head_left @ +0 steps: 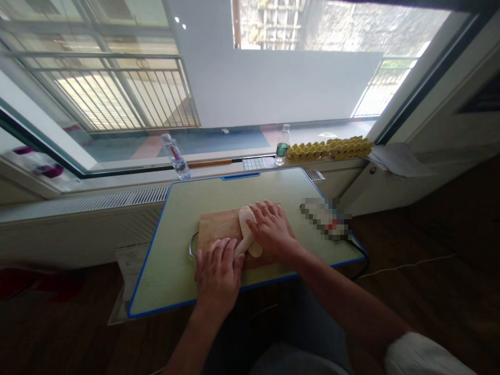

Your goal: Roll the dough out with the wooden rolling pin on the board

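A wooden cutting board [217, 225] with a metal handle lies on the small table. On it is an elongated, flattened piece of pale dough [246, 214]. A rolling pin [243, 246] crosses the dough at a slant, touching it from above. My left hand [219, 265] is closed over the pin's near left end, above the board's front left corner. Over the far right end lies my right hand [271, 226], its fingers curved across the pin and covering part of the dough. Both ends of the pin are hidden under my hands.
The blue-edged table [167, 276] holds a blurred-out object [326, 219] with a black cord at right. Along the windowsill stand two bottles, one at left [175, 157] and one with a green label [282, 146], beside yellow egg-carton-like trays [330, 149].
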Demonstrator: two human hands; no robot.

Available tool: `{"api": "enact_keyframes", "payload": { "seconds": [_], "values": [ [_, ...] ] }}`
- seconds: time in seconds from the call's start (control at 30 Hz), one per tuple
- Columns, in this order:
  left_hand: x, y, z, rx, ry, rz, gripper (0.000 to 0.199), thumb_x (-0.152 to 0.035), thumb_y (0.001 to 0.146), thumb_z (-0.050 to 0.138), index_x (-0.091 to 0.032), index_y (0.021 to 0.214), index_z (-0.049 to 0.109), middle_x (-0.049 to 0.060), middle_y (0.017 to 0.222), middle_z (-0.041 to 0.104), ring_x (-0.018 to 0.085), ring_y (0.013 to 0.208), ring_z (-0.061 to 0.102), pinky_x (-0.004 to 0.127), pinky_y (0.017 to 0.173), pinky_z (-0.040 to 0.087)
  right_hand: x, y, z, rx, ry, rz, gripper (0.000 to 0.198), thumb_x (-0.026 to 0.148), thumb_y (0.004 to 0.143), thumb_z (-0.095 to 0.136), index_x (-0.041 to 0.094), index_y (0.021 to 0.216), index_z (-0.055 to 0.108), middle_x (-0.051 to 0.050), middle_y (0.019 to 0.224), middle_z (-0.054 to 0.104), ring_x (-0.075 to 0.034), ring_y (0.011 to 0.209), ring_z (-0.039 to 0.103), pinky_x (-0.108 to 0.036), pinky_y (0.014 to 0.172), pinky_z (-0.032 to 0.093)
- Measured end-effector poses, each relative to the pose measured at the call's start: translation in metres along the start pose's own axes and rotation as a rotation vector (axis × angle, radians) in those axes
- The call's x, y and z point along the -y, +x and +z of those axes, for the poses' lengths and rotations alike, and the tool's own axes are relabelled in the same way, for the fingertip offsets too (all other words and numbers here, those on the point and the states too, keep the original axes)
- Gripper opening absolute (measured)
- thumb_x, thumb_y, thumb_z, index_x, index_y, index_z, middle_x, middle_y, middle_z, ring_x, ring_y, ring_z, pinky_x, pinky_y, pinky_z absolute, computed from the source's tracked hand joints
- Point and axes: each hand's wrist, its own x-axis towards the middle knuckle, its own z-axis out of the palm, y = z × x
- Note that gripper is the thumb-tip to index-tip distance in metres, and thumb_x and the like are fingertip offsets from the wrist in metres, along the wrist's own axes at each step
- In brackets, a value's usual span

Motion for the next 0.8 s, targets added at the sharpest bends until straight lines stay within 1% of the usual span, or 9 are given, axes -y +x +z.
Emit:
{"api": "enact_keyframes", "payload": {
  "seconds": [0.03,0.1,0.23,0.37,0.47,0.57,0.67,0.8],
  "values": [
    [0.002,0.0,0.002,-0.007,0.01,-0.006,0.05,-0.046,0.109,0.041,-0.023,0.149,0.059,0.013,0.151,0.063,0.033,0.143,0.052,0.06,0.124,0.029,0.003,0.005,0.002,0.015,-0.004,-0.003,0.055,0.049,0.111,0.037,0.022,0.158,0.049,-0.009,0.165,0.048,-0.034,0.157,0.032,-0.06,0.128,0.021],
    [0.006,0.001,0.006,0.003,0.028,-0.025,0.053,-0.047,0.109,0.039,-0.024,0.154,0.054,0.012,0.157,0.059,0.034,0.148,0.048,0.064,0.127,0.024,0.008,0.016,0.005,0.041,0.004,-0.008,0.056,0.049,0.111,0.037,0.023,0.16,0.047,-0.008,0.167,0.046,-0.033,0.157,0.032,-0.06,0.129,0.022],
    [0.008,0.003,0.006,0.074,0.04,-0.045,0.056,-0.05,0.109,0.036,-0.024,0.156,0.053,0.011,0.162,0.053,0.035,0.151,0.045,0.068,0.128,0.022,0.012,0.026,0.007,0.068,0.027,-0.008,0.058,0.049,0.111,0.037,0.021,0.161,0.045,-0.007,0.168,0.046,-0.032,0.157,0.033,-0.061,0.129,0.023],
    [0.0,0.0,0.0,0.109,0.04,0.004,0.061,-0.053,0.108,0.037,-0.022,0.16,0.047,0.013,0.164,0.049,0.034,0.154,0.043,0.067,0.128,0.024,0.004,0.011,0.003,0.049,0.024,-0.012,0.058,0.049,0.112,0.035,0.019,0.16,0.048,-0.009,0.168,0.045,-0.03,0.159,0.031,-0.059,0.13,0.02],
    [-0.008,-0.004,-0.004,0.099,0.048,0.054,0.062,-0.054,0.107,0.04,-0.022,0.16,0.047,0.013,0.164,0.05,0.034,0.153,0.044,0.067,0.128,0.025,-0.004,-0.005,-0.002,0.048,0.022,0.001,0.058,0.049,0.112,0.034,0.019,0.16,0.048,-0.009,0.17,0.041,-0.029,0.16,0.03,-0.059,0.13,0.019],
    [-0.009,-0.004,-0.005,0.095,0.05,0.065,0.061,-0.053,0.107,0.041,-0.022,0.16,0.047,0.013,0.163,0.05,0.034,0.153,0.045,0.068,0.128,0.025,-0.006,-0.009,-0.003,0.055,0.017,0.007,0.058,0.049,0.112,0.033,0.02,0.161,0.046,-0.01,0.17,0.041,-0.029,0.16,0.029,-0.06,0.13,0.019],
    [-0.001,-0.001,-0.002,0.115,0.049,0.028,0.06,-0.052,0.108,0.039,-0.023,0.16,0.048,0.013,0.164,0.05,0.034,0.154,0.044,0.069,0.128,0.025,0.0,0.0,0.001,0.049,-0.003,0.001,0.058,0.049,0.112,0.033,0.019,0.159,0.049,-0.01,0.169,0.043,-0.031,0.16,0.03,-0.064,0.13,0.017],
    [0.016,0.007,0.003,0.148,0.055,-0.043,0.057,-0.051,0.108,0.039,-0.026,0.157,0.052,0.012,0.164,0.05,0.035,0.153,0.045,0.073,0.125,0.028,0.013,0.023,0.007,0.061,0.001,-0.018,0.057,0.05,0.111,0.036,0.022,0.159,0.049,-0.009,0.166,0.048,-0.034,0.156,0.034,-0.068,0.127,0.02]
  ]
}}
